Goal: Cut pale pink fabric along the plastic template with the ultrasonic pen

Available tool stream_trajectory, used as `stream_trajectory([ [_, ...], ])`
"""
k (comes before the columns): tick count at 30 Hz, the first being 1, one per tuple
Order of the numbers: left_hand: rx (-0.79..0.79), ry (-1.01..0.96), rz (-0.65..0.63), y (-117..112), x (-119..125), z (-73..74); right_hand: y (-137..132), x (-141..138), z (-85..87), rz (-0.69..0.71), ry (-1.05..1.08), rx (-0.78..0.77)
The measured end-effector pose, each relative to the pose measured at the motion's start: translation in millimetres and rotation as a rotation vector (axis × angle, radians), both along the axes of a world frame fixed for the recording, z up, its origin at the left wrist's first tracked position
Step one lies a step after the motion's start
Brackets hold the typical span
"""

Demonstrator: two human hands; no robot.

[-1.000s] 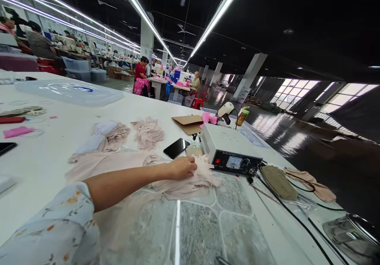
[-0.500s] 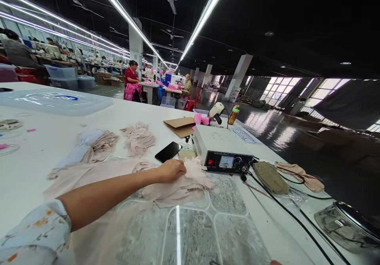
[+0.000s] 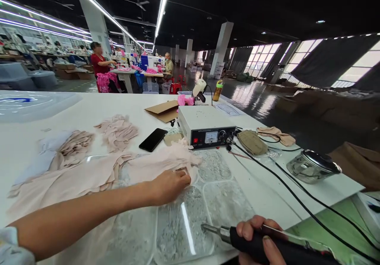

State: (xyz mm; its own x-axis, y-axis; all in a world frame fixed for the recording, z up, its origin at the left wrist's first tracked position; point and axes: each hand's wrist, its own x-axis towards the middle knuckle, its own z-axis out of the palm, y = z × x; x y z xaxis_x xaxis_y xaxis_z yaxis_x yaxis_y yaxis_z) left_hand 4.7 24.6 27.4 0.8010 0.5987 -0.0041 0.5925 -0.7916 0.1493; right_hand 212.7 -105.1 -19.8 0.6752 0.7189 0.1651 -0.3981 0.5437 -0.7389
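Observation:
My left hand (image 3: 169, 186) reaches across the white table (image 3: 97, 106) and pinches the edge of a pale pink fabric piece (image 3: 157, 164), which lies over a clear plastic sheet (image 3: 190, 213) on a speckled surface. My right hand (image 3: 261, 239) is at the bottom edge, wrapped round the black handle of a pen-like tool (image 3: 237, 235) with a metal tip pointing left. A black cable (image 3: 297, 199) runs from the tool side toward the white control box (image 3: 204, 127) with a dial and a red light.
Stacks of pink fabric pieces (image 3: 117, 130) and a black phone (image 3: 152, 139) lie behind the sheet. Cardboard (image 3: 163, 110), a bottle (image 3: 217, 91) and a metal-lidded pot (image 3: 311, 166) stand around the box. People sit at sewing tables far behind.
The view has swung right and down. My left hand has drawn the pink fabric back toward me, away from the box. My right hand with the tool has come into view.

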Motion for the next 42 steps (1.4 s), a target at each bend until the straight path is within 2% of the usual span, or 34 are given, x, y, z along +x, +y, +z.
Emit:
stream_trajectory([
  [3, -0.071, 0.055, -0.123, -32.6, -4.2, -9.2, -1.7, -1.3, 1.0, -0.039, -0.007, 0.006],
  [6, -0.120, 0.058, -0.144, -46.8, -15.0, -5.3, -6.3, -0.6, 2.2, -0.022, -0.029, -0.027],
  [8, -0.143, 0.044, -0.115, -44.1, -17.6, 0.5, -7.9, -1.6, 3.6, -0.005, -0.036, -0.055],
  [11, -0.168, 0.024, -0.043, -31.0, -9.0, 3.6, -6.8, -6.1, 5.8, -0.024, -0.021, -0.053],
  [16, -0.257, 0.009, 0.050, -13.5, 17.0, -9.7, -6.0, -9.8, 6.3, -0.061, 0.001, -0.031],
  [20, -0.410, -0.047, 0.048, -10.7, 20.6, -16.3, -9.9, -5.1, 4.9, -0.058, 0.028, -0.013],
  [24, -0.592, -0.117, 0.081, -6.4, 13.1, -13.4, -9.4, -6.7, 5.3, -0.065, 0.036, 0.005],
  [29, -0.832, -0.205, 0.055, -0.7, 10.7, -8.9, -4.8, -16.5, 5.0, -0.055, 0.030, 0.040],
  [34, -1.077, -0.298, 0.027, -1.7, 16.3, -14.5, -2.7, -22.3, 7.1, -0.059, -0.010, 0.063],
  [37, -1.144, -0.354, 0.021, -0.9, 18.9, -19.6, -0.7, -20.7, 7.5, -0.096, -0.036, 0.066],
  [42, -1.168, -0.429, 0.034, 2.3, 19.6, -25.4, 0.6, -10.3, 6.4, -0.154, -0.050, 0.068],
])
